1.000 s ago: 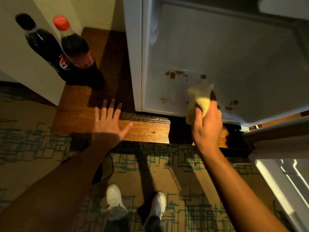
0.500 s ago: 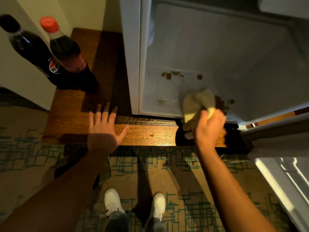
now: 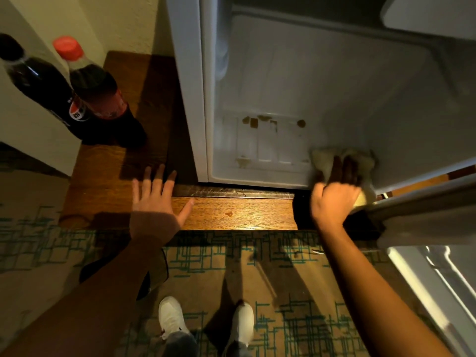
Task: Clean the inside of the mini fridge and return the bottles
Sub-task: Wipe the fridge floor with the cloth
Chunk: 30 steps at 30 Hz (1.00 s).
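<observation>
Pressing a yellow cloth [image 3: 342, 161] flat with right hand [image 3: 334, 199] onto the mini fridge [image 3: 334, 86] floor, front right corner; left hand [image 3: 154, 202] resting splayed, empty, on the wooden platform [image 3: 231, 212]. Two cola bottles [image 3: 77, 94] standing outside, left of fridge.

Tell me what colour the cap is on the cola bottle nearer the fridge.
Red. The bottle cap shows clearly in the head view, at upper left.

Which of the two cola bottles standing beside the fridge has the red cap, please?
The right-hand bottle, nearer the fridge; the other bottle has a black cap.
</observation>
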### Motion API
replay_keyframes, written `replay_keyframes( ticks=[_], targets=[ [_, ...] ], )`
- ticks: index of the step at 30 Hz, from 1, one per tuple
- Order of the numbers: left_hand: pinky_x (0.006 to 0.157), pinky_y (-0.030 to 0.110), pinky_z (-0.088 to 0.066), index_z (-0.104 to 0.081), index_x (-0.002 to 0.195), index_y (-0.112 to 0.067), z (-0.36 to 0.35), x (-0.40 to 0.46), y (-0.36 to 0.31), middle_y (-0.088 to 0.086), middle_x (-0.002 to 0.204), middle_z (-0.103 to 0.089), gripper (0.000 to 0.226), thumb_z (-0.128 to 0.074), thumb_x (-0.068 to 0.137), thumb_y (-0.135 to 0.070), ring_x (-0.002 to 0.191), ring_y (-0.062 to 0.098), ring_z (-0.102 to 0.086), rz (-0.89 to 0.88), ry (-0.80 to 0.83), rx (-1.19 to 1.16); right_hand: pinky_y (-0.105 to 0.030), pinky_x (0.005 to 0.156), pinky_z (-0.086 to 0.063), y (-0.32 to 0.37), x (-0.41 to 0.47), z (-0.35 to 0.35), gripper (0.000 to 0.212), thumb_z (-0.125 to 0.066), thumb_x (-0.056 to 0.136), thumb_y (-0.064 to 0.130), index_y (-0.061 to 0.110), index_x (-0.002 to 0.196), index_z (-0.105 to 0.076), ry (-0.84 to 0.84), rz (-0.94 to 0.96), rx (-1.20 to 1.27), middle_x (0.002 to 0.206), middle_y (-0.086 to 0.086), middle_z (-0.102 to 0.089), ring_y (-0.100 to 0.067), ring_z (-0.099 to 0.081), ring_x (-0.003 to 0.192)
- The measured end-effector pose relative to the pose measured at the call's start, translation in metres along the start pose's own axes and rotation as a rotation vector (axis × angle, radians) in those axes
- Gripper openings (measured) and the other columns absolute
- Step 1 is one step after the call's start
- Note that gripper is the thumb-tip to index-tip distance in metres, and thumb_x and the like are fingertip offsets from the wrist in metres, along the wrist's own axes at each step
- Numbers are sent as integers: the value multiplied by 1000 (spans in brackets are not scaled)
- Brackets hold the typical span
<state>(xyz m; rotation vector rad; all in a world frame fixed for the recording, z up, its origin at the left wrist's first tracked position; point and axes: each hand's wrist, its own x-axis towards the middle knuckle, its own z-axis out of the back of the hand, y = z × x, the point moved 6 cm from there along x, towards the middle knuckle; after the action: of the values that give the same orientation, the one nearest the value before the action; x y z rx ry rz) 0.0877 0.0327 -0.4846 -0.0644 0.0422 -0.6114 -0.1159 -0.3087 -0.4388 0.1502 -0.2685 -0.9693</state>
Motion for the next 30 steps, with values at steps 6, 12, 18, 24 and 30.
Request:
replay_keyframes(
  ticks=[6, 12, 18, 24, 30],
  targets=[
    [121, 59, -17, -37, 148, -16, -1, 0, 0, 14, 160, -31, 82, -31, 90, -73, 152, 35, -19, 3, -7, 7, -57, 113, -28, 23, -38, -1, 42, -46, 94, 32, -1, 114, -62, -86, 63, 13, 112, -26, -59, -44, -51, 112],
    [122, 58, -13, -33, 150, -18, -2, 1, -1, 12, 163, -26, 84, -32, 88, -74, 152, 34, -16, 23, 20, -3, -50, 103, -36, 98, -56, -3, 45, -38, 98, 39, 8, 83, -66, 28, 232, 71, 80, -14, -62, -32, -56, 85],
    [122, 58, -15, -38, 148, -15, 3, -1, -3, 15, 159, -32, 81, -34, 90, -71, 150, 36, -21, 5, -6, -17, -47, 113, -28, 103, -60, -4, 41, -41, 102, 41, 11, 98, -69, 50, 308, 26, 104, -12, -69, -31, -57, 108],
    [121, 59, -14, -40, 146, -13, 4, -1, -2, 17, 156, -35, 80, -33, 90, -70, 149, 39, -24, -11, -15, -32, -53, 105, -33, 17, -43, 13, 32, -44, 100, 33, 5, 91, -58, -57, 141, -94, 90, -18, -54, -36, -48, 95],
    [121, 59, -13, -40, 145, -13, 3, -1, -2, 18, 155, -37, 80, -31, 91, -71, 148, 39, -24, -12, -12, -15, -54, 106, -31, 26, -32, 5, 49, -32, 100, 36, 1, 79, -61, -30, -9, 100, 80, -21, -57, -38, -52, 86]
  ],
)
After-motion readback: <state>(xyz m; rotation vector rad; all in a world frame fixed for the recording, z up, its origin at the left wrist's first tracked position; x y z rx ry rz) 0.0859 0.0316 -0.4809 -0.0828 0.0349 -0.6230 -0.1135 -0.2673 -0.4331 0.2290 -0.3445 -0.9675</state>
